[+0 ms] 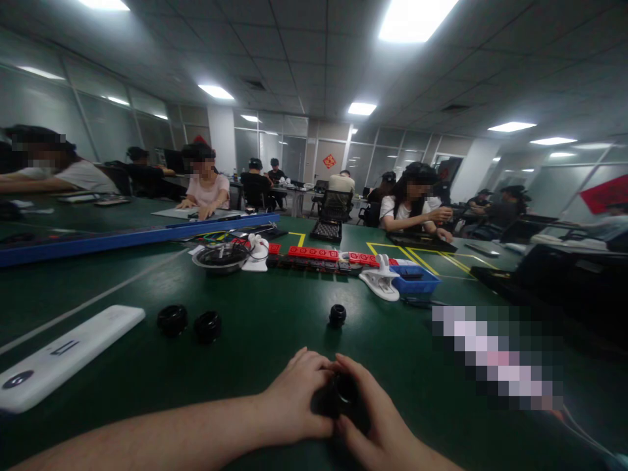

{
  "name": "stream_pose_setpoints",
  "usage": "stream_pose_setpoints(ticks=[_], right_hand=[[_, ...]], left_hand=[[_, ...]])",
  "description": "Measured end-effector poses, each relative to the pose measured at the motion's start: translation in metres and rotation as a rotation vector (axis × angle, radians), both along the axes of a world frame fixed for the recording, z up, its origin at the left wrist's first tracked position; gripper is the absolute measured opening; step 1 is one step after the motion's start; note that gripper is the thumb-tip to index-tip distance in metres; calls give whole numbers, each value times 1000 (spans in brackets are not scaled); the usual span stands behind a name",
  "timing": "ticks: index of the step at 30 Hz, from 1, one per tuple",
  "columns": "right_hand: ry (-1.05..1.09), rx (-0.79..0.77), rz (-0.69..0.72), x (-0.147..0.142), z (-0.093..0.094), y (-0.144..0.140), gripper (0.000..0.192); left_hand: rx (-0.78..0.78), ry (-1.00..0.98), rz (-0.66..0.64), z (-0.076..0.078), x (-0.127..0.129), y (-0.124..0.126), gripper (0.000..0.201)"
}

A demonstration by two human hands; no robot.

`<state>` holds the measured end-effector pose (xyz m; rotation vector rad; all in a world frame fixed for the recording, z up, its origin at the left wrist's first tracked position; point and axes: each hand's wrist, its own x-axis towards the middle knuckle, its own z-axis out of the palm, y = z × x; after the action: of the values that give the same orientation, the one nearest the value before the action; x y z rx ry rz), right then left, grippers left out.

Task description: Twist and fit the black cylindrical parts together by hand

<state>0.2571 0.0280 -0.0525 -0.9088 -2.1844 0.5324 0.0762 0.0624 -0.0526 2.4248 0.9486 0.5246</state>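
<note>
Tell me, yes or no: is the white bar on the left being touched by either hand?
No: the white bar lies apart, while the left hand and right hand meet around a small black part.

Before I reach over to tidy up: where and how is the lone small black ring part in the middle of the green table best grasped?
The lone black ring part stands free on the green table, short and round, nothing touching it. Probably best to come from straight above and pinch its outer rim across the width with thumb and finger. Both the left hand and the right hand are busy around another black part.
</note>
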Motion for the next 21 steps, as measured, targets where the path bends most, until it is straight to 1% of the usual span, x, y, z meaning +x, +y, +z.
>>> stream_pose_setpoints(ticks=[2,4,6,8,11,14,16,18,20,21], right_hand=[[-20,-14,2,-1,1,0,69],[-25,-48,-50,-1,1,1,70],[-18,-90,-117,-2,1,2,65],[-5,-104,-150,-1,-1,2,58],[22,-44,-123,0,-3,2,55],[45,29,-60,1,-3,1,56],[41,44,-21,1,-1,0,59],[17,25,-12,0,0,0,64],[-8,-31,-48,-1,1,0,67],[-14,-64,-80,-1,1,1,65]], left_hand=[[-3,1,-2,-1,0,0,47],[-5,-5,1,-2,-1,1,47],[2,-16,5,-2,0,0,45],[6,-24,11,-1,0,0,42],[-2,-17,18,1,0,-1,44],[-1,0,19,3,1,-1,47],[3,14,16,2,0,-1,46],[4,17,7,1,0,0,48],[7,3,4,-1,0,0,49],[10,-5,6,-1,0,0,48]])
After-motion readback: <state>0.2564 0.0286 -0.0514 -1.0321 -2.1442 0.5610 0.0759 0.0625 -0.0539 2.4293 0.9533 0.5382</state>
